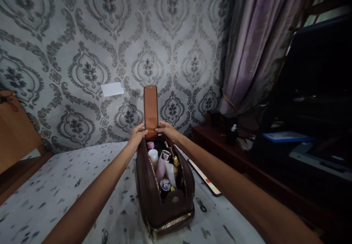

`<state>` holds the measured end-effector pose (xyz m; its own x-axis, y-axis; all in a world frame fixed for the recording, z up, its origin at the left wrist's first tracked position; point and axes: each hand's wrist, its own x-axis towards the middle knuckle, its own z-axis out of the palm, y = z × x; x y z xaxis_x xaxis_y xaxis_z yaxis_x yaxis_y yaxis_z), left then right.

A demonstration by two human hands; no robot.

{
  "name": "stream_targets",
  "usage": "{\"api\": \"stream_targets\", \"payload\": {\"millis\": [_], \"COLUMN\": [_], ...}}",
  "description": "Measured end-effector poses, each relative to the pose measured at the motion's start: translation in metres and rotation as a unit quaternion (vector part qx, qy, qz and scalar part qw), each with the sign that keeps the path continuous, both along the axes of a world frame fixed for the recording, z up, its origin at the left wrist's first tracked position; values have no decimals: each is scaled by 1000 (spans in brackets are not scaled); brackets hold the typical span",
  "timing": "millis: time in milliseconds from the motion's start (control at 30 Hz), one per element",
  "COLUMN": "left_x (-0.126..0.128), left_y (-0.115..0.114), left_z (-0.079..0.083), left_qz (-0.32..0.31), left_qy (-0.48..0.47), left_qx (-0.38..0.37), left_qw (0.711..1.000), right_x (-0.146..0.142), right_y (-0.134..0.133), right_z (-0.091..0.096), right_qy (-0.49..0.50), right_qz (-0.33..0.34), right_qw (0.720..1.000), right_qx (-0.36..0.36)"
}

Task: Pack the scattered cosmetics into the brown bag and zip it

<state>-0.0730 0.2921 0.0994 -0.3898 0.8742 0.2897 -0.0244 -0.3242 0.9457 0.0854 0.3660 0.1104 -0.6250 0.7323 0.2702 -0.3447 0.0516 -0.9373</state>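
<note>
A dark brown cosmetic bag stands unzipped on the bed, its mouth wide. From its far end a lighter brown strap flap rises upright, a snap button near its tip. My left hand pinches the flap's base from the left, thumb on the near face. At the opposite edge, my right hand grips the same base with thumb and fingers. Inside the bag are a white-capped container, a pink tube, a clear-capped bottle and several other toiletries, partly hidden by one another.
A phone with a lit screen lies right of the bag on the patterned bedsheet. Behind is a wallpapered wall. A dark red ledge holding small items runs along the right. Wooden furniture stands left.
</note>
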Motion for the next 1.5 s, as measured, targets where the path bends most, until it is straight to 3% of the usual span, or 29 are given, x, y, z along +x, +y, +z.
{"api": "stream_targets", "payload": {"millis": [467,833,1500], "left_x": [7,18,41], "left_y": [-17,-35,-67], "left_z": [-2,0,-6], "left_qz": [-1,-2,28], "left_qy": [88,120,145], "left_qx": [62,74,100], "left_qw": [994,990,984], "right_x": [10,25,47], "right_y": [-27,-43,-65], "right_z": [5,3,-7], "right_qy": [23,-30,-65], "right_qz": [-20,-26,-36], "right_qw": [994,985,973], "right_qx": [106,170,216]}}
